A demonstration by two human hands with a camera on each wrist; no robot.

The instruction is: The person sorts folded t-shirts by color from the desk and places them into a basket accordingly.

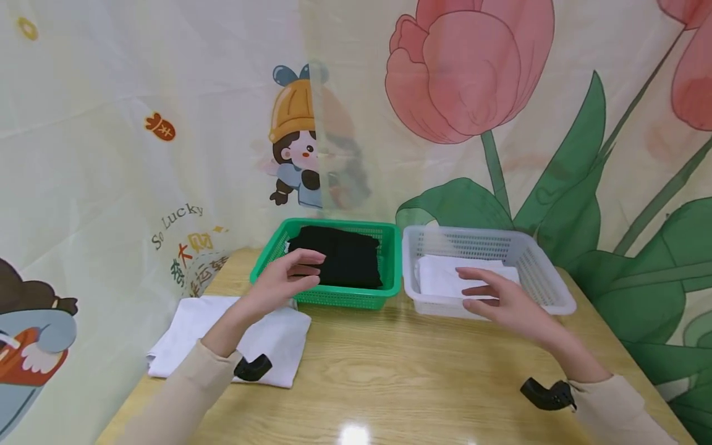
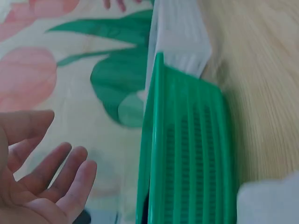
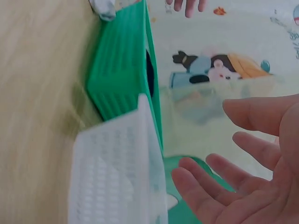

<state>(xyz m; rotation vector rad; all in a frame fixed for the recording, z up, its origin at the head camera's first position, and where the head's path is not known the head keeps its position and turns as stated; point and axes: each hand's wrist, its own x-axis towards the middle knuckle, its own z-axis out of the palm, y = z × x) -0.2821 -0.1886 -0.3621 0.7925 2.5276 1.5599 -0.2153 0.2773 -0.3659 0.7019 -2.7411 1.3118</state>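
Observation:
My left hand (image 1: 283, 278) hovers by the left end of a green basket (image 1: 392, 272), fingers loosely bent and holding nothing. Inside that basket lies folded black cloth (image 1: 350, 256), with a bit of white showing at its left edge. On the right, a white basket (image 1: 547, 278) holds folded white cloth (image 1: 436, 275). Above its front rim is my right hand (image 1: 506, 303), its fingers spread and nothing between them. Both wrist views show the left hand (image 2: 51, 177) and right hand (image 3: 243, 172) raised above the basket rims, apart from them.
A white folded cloth (image 1: 272, 352) lies on the table's left side, partly beneath the left forearm. The wooden table (image 1: 356, 364) ends against a printed curtain (image 1: 233, 123) behind the baskets. The two baskets stand side by side.

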